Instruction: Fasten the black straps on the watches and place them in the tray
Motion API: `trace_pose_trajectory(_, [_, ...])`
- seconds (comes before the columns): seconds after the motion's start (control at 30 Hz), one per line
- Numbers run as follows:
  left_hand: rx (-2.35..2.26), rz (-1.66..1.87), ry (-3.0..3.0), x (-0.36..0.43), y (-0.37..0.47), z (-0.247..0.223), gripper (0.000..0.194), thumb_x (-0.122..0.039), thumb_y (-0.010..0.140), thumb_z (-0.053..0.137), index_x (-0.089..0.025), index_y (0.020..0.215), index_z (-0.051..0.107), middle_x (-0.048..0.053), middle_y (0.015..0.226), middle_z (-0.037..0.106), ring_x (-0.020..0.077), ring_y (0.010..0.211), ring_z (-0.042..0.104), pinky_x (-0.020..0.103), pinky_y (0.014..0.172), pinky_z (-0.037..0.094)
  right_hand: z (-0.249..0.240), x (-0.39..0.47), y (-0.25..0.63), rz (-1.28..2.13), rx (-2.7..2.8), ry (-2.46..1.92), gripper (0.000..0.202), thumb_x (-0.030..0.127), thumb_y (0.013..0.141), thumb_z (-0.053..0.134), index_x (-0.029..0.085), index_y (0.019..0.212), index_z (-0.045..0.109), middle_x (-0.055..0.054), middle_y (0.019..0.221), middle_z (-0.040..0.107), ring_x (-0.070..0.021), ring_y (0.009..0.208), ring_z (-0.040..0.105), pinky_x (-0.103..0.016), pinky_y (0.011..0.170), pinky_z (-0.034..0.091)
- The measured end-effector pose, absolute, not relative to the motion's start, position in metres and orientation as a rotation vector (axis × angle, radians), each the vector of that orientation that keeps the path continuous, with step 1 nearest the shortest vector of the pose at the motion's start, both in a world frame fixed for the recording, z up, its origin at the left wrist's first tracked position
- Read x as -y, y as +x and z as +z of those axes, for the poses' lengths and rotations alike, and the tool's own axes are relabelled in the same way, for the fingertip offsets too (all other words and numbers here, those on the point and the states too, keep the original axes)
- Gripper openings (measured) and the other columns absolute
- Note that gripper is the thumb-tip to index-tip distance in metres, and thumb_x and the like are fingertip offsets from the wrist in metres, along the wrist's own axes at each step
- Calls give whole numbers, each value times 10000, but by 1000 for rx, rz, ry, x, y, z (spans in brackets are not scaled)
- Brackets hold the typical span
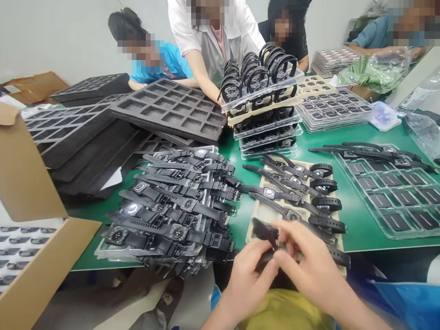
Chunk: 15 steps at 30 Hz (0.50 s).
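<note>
Close in front of me, my left hand [248, 276] and my right hand [311, 263] meet with fingers closed on a black smartwatch [266, 230]. Its strap bends up between them, and the fingertips partly cover it. The watch is over the near end of a cream tray [264, 213]. Several black watches lie along this tray: flat open straps on the left, straps closed into loops on the right. Left of my hands, many more watches [187, 204] with straps laid out are piled on stacked clear plastic trays [103, 250].
A clear tray [381, 195] of dark square pieces lies right on the green table [237, 176]. Black foam trays [172, 107] are stacked at left behind an open cardboard box [30, 169]. Opposite, a co-worker [209, 59] touches stacked watch trays [268, 123]. Other people sit nearby.
</note>
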<state>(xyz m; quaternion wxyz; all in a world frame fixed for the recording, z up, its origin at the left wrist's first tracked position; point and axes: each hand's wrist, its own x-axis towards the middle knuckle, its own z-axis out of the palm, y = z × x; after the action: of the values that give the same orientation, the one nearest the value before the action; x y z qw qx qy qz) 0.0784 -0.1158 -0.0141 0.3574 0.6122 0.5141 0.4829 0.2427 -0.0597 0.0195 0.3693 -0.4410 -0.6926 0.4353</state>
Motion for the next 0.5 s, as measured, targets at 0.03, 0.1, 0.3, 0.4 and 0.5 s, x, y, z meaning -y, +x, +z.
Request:
trace_pose_trajectory(0.03, [-1340, 1251, 1734, 115, 76, -11, 254, -229, 1028, 611, -185, 1254, 719, 106, 1075, 782, 214, 950, 722, 305, 872, 581, 18, 63, 246, 1122, 1821, -1116, 184, 344, 985, 660, 268, 1110, 773, -28, 920, 677, -183, 767, 637, -293, 700, 536])
trace_pose_trajectory(0.1, [-1340, 1267, 1934, 114, 75, -8, 352, -151, 1025, 577, -184, 1371, 630, 123, 1153, 772, 217, 1010, 727, 317, 912, 594, 13, 67, 248, 1200, 1733, -1142, 248, 387, 1021, 619, 234, 948, 799, -38, 818, 683, -197, 755, 680, -290, 680, 562])
trace_pose_trajectory(0.3, [-1317, 1479, 2185, 109, 81, -9, 357, -85, 1031, 514, -166, 1370, 592, 118, 1037, 764, 209, 892, 713, 334, 806, 614, 1, 60, 252, 1623, 1239, -1153, 424, 566, 969, 700, 152, 989, 793, -45, 703, 706, -181, 570, 674, -281, 545, 603])
trace_pose_trajectory(0.4, [-1356, 1525, 2288, 107, 81, -8, 308, -64, 1019, 528, -147, 1288, 654, 116, 961, 756, 199, 790, 674, 323, 690, 584, -1, 58, 254, 1671, 1218, -1126, 417, 564, 954, 724, 154, 980, 795, -47, 705, 719, -184, 564, 679, -295, 568, 612])
trace_pose_trajectory(0.5, [-1381, 1521, 2354, 106, 80, -7, 303, -50, 1005, 554, -131, 1276, 663, 115, 934, 755, 202, 763, 657, 327, 653, 559, 3, 60, 253, 1652, 1186, -1150, 433, 591, 933, 737, 163, 957, 802, -36, 678, 708, -181, 552, 660, -291, 562, 597])
